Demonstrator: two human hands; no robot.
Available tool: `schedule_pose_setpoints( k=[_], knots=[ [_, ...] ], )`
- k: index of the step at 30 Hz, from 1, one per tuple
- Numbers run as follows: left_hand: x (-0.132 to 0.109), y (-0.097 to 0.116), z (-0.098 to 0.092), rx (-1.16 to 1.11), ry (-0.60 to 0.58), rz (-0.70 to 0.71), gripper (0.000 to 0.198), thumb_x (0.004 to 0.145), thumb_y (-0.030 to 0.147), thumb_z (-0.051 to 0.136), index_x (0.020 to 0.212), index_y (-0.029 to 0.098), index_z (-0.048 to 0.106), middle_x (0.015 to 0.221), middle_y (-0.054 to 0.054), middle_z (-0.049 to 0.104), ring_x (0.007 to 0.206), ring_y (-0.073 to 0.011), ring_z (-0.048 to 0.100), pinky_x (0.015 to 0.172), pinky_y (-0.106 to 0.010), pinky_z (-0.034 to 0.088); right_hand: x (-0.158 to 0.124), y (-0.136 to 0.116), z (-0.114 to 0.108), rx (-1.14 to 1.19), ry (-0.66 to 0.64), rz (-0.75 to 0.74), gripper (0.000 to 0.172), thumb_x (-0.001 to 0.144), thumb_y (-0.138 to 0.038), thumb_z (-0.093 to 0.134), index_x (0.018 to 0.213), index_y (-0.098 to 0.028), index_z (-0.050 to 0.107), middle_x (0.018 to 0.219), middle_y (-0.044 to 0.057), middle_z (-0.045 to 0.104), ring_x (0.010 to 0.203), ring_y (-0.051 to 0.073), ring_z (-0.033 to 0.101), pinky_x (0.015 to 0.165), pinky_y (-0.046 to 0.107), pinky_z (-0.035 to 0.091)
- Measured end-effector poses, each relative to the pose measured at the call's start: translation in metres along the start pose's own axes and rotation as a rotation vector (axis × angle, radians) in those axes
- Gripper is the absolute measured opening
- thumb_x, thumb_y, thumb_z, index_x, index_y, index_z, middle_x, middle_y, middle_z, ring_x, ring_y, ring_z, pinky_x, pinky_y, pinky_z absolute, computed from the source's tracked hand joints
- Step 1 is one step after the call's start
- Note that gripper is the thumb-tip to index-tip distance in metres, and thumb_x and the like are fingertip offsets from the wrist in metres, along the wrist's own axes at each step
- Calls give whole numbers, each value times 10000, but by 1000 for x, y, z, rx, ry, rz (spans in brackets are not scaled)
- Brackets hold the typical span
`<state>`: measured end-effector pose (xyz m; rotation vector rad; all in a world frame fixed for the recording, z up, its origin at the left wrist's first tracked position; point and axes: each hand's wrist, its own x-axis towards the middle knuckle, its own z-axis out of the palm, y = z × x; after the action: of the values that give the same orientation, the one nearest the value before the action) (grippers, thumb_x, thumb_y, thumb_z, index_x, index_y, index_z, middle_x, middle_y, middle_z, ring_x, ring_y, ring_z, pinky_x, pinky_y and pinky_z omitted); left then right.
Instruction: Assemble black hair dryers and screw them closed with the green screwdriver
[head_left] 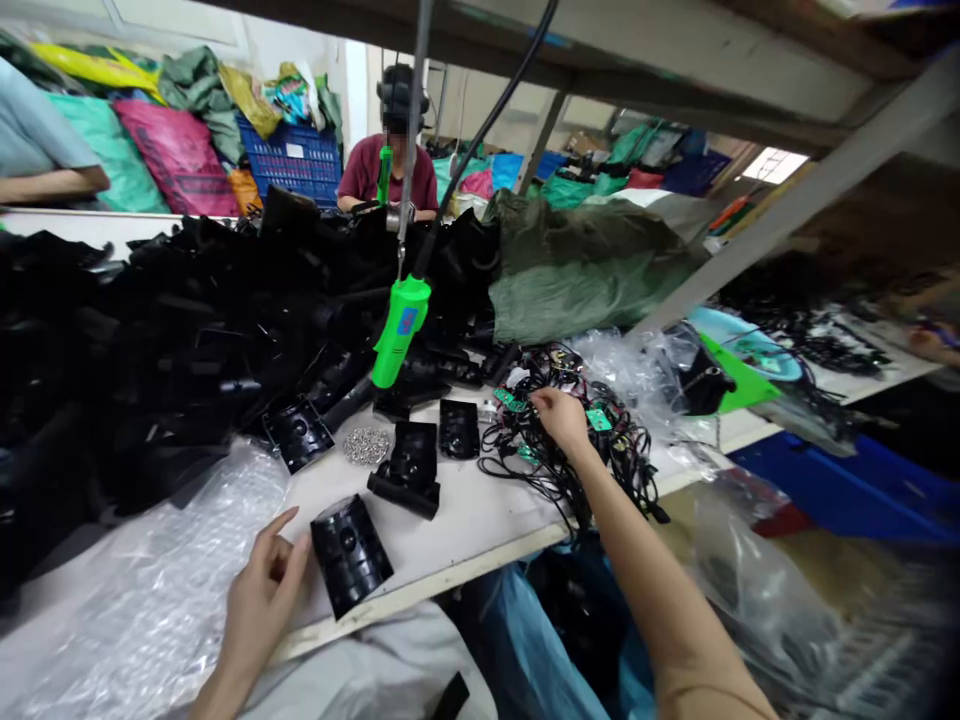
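- a heap of black moulded plastic parts [172, 320] covering the desk's far left
- a green electric screwdriver [401, 330] hanging on a cord
- a small pile of silvery metal pieces [367, 445]
- clear bubble wrap [142, 570] along the desk's near left
- a green woven sack [585, 270] on the far right
- a co-worker in a maroon shirt [386, 170] beyond the heap
- a blue plastic crate [292, 160] beside a pink sack [176, 150]

The right grip [559, 420] rested on a tangle of black wires [559, 465] on the counter [457, 520]; the left grip [262, 600] sat just beside a black plastic housing [350, 555].
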<state>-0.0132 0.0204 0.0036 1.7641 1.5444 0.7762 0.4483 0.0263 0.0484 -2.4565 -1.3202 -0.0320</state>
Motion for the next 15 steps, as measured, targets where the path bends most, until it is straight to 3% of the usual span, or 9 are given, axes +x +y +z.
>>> schedule_pose_setpoints(
  k=[3, 7, 11, 13, 15],
  knots=[
    [0, 8, 1, -13, 25, 35, 513, 813, 519, 474, 1221, 209, 477, 566, 68, 367, 500, -107, 392, 522, -208, 361, 15, -10, 7, -27, -35, 18, 181, 791, -258, 507, 801, -210, 680, 811, 53, 704, 754, 190, 636, 629, 243, 416],
    [-1, 17, 5, -11, 36, 57, 491, 807, 518, 480, 1162, 181, 524, 551, 68, 346, 489, -102, 380, 499, -200, 355, 27, -18, 14, -39, -66, -37, 161, 793, -236, 510, 813, -221, 670, 902, 45, 684, 868, 183, 614, 666, 232, 398],
    [0, 20, 6, 0, 33, 54, 495, 804, 523, 482, 1157, 179, 534, 548, 65, 364, 500, -105, 403, 505, -196, 370, 43, -6, 15, -52, -32, -16, 327, 793, -266, 541, 1110, -192, 571, 1106, 113, 603, 979, 228, 568, 738, 290, 408],
    [1, 20, 6, 11, 27, 50, 508, 800, 532, 480, 1159, 176, 535, 550, 62, 379, 503, -109, 412, 505, -199, 374, 50, 3, 17, -42, -55, -28, 445, 716, -269, 644, 1143, -200, 541, 1089, 108, 604, 971, 240, 565, 764, 310, 409],
    [2, 20, 6, 19, 32, 47, 517, 793, 542, 481, 1147, 171, 545, 542, 63, 384, 497, -110, 412, 503, -201, 373, 54, 9, 22, -20, -61, -41, 447, 680, -268, 680, 1103, -200, 549, 1043, 99, 611, 972, 247, 559, 801, 330, 399]
  ],
)
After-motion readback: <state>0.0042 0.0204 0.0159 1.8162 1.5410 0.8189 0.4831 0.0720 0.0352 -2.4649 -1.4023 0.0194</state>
